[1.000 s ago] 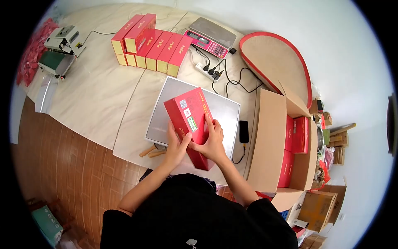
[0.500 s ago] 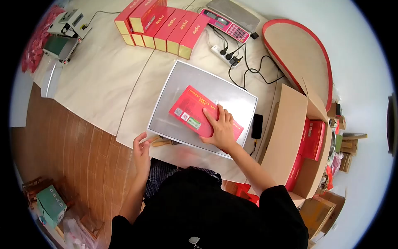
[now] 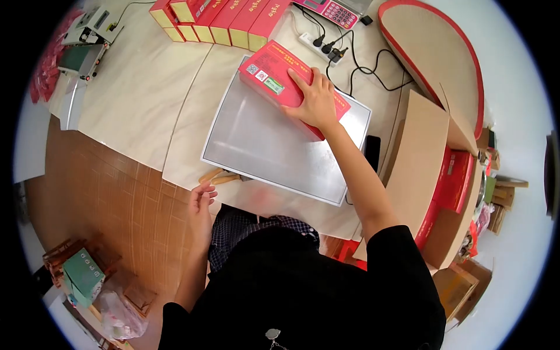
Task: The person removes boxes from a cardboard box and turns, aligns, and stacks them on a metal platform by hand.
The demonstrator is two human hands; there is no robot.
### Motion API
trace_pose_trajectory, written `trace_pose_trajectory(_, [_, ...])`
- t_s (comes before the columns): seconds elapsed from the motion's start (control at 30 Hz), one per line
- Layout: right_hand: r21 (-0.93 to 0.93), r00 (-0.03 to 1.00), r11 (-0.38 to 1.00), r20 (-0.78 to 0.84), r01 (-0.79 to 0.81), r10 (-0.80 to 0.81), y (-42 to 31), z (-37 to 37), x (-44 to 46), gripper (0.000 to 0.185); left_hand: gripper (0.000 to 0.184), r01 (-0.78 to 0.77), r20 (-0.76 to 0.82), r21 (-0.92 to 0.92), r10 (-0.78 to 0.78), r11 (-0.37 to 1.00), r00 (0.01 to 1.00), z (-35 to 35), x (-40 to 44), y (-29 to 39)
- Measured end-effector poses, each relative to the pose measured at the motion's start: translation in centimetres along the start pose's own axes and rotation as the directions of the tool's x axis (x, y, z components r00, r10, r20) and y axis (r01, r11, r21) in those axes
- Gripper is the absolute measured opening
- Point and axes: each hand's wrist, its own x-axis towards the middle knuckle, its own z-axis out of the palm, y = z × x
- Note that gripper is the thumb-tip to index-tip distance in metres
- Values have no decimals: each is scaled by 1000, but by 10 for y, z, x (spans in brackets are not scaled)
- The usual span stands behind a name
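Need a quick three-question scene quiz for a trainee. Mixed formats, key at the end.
1. Which hand grips the red cardboard box over the silver metal tray? A) left only; B) right only; C) both.
2. True or false: other red boxes lie inside the open brown cardboard carton.
3. Fill in: the curved beige panel has a ____ rim.

Key: 1. B, the right hand; 2. true; 3. red.

Yellow lettering (image 3: 290,56) and QR codes (image 3: 252,69) on the red box (image 3: 280,102) — too small to read.
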Motion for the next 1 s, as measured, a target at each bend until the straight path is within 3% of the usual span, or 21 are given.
trace_pose_trajectory(0.17, [-13,999,999,-18,-50,50,-5,-17,-42,87,24,49,54,37,-51,998,997,-5,-13,3])
trace_pose_trajectory(0.27, [-41,992,993,52,-113,115,-10,-37,-83,87,24,51,76,-2,-51,999,996,-4,-9,-1])
trace_pose_trajectory(0.4, [-13,991,991,16,-130,130,-19,-51,-137,89,24,15,117,-4,-15,1000,993,1,-6,9])
trace_pose_trajectory(0.57, [-46,970,973,85,-225,228,-43,-75,-206,94,25,-32,169,-27,36,999,985,-2,-4,9])
trace_pose_trajectory(0.67, [-20,936,946,144,-323,322,-53,-90,-243,94,25,-37,179,-72,50,997,983,-3,1,6])
trace_pose_trajectory(0.73, [168,895,880,132,-444,426,-51,-96,-259,93,26,-43,199,-88,60,995,978,-1,3,8])
trace_pose_trajectory(0.77, [370,864,782,188,-502,466,-44,-101,-265,93,26,-57,224,-81,74,995,972,1,5,9])
trace_pose_trajectory(0.8, [754,799,375,317,-539,511,-42,-100,-268,90,26,-70,257,-69,85,995,963,3,6,11])
trace_pose_trajectory(0.83, [841,738,44,447,-539,506,-51,-120,-263,86,26,-67,283,-66,83,996,956,7,7,14])
trace_pose_trajectory(0.9, [740,692,-572,619,-354,371,-41,-126,-280,80,26,-68,344,-100,99,993,934,18,6,24])
trace_pose_trajectory(0.93, [697,786,-699,519,-161,337,-51,-125,-270,69,26,-71,375,-100,103,993,921,24,5,26])
trace_pose_trajectory(0.97, [712,784,-689,501,-134,365,-65,-126,-264,69,26,-73,415,-119,116,990,903,30,5,30])
trace_pose_trajectory(1.0, [629,843,-773,458,-83,282,-92,-140,-247,71,27,-76,452,-138,131,988,883,36,4,34])
